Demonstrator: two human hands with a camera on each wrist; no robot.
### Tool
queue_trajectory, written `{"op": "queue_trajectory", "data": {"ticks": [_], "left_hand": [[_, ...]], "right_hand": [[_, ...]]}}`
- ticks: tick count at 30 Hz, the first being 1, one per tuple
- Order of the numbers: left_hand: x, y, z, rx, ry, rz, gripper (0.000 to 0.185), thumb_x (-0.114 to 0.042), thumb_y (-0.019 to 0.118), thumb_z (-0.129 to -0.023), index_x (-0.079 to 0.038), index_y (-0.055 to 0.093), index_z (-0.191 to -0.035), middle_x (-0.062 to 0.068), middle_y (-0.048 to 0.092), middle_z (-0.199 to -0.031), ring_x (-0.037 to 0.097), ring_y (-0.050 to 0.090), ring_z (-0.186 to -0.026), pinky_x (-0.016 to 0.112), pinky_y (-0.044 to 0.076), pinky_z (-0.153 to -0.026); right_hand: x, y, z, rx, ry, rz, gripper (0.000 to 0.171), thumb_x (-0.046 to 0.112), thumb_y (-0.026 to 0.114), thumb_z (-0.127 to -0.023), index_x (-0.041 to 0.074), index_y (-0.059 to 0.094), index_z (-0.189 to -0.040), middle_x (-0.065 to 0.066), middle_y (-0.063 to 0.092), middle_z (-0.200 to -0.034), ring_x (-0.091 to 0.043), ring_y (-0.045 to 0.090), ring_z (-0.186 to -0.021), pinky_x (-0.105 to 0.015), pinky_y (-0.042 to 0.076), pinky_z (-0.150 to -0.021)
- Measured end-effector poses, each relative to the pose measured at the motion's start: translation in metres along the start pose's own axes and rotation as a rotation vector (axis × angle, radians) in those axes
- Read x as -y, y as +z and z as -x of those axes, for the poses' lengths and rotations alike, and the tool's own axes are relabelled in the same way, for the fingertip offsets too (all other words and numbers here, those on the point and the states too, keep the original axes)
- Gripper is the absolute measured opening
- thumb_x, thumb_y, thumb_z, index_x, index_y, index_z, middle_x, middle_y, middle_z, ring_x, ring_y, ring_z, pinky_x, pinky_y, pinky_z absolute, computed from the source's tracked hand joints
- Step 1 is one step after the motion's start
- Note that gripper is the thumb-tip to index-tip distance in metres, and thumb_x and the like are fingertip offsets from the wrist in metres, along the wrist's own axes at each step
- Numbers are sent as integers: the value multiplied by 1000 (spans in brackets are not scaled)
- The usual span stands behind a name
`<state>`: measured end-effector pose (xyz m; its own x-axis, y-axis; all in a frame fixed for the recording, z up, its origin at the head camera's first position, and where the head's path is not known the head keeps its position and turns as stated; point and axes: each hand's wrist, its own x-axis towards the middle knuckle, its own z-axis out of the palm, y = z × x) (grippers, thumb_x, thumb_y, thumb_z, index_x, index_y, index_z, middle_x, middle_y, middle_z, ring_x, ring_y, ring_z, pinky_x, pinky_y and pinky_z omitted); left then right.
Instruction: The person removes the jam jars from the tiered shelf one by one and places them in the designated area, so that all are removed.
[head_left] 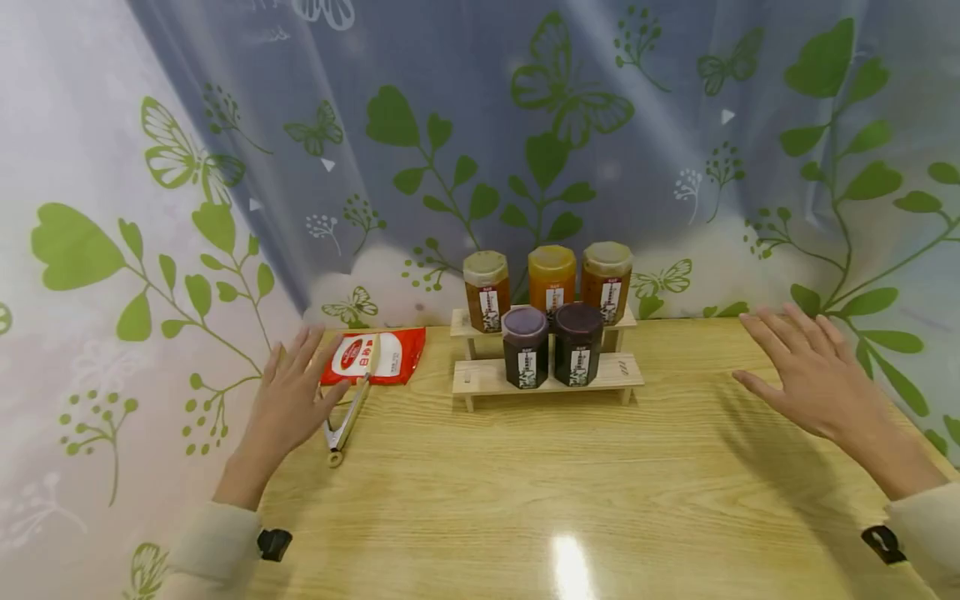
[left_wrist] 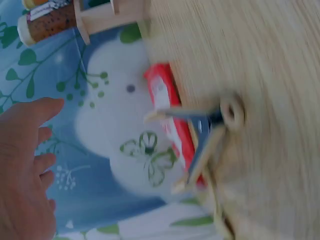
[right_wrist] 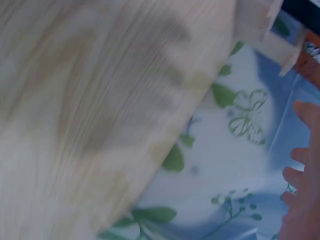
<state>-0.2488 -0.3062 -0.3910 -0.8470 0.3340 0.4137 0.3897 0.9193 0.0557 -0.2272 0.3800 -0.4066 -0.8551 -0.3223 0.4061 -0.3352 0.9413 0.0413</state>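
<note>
1. The tongs [head_left: 347,423] lay on the bench [head_left: 570,492] at its left edge, tips resting on the red packet [head_left: 375,356].
2. They looked light, stiff and springy; both arms near mid-length seemed the best hold.
3. The left hand [head_left: 291,398] hovered just beside them, fingers [head_left: 315,346] spread and holding nothing.
4. The right hand [head_left: 810,375] hovered well apart, fingers straight, right of the jar rack [head_left: 622,373].
</note>
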Motion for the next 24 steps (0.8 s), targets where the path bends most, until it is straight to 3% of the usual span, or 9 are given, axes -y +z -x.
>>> {"op": "queue_trajectory", "data": {"ticks": [6,9,14,19,24], "left_hand": [[-21,27,-7,59,-71,318,65,-32,60,-107,-8,36,-162,24,27,-167,47,21,-154,69,16,-119],[-32,41,-13,110,-147,495,64,-37,54,-110,-11,31,-164,20,27,-168,44,21,-155,68,20,-119],[-48,61,-26,127,-277,663,59,-38,49,-111,-12,35,-163,18,35,-166,42,30,-152,62,25,-120],[-69,78,-34,171,-379,819,59,-44,46,-111,-14,37,-161,16,41,-163,39,39,-148,58,29,-119],[-92,94,-46,222,-411,1044,58,-42,50,-111,-15,38,-160,17,41,-161,38,39,-148,58,35,-116]], "right_hand": [[26,3,-9,42,50,-307,81,41,65,-103,15,22,-167,-21,28,-167,-49,17,-153,-72,5,-118],[42,3,-17,56,64,-453,79,35,65,-103,15,22,-167,-24,28,-166,-53,18,-150,-78,8,-112],[67,2,-33,117,74,-638,76,34,63,-105,12,24,-166,-28,28,-165,-57,18,-148,-80,16,-106],[89,4,-44,220,140,-806,74,40,58,-107,14,23,-167,-21,24,-169,-52,16,-152,-79,21,-107],[108,11,-54,254,170,-952,73,39,59,-107,16,23,-166,-15,25,-170,-52,19,-152,-77,22,-110]]}}
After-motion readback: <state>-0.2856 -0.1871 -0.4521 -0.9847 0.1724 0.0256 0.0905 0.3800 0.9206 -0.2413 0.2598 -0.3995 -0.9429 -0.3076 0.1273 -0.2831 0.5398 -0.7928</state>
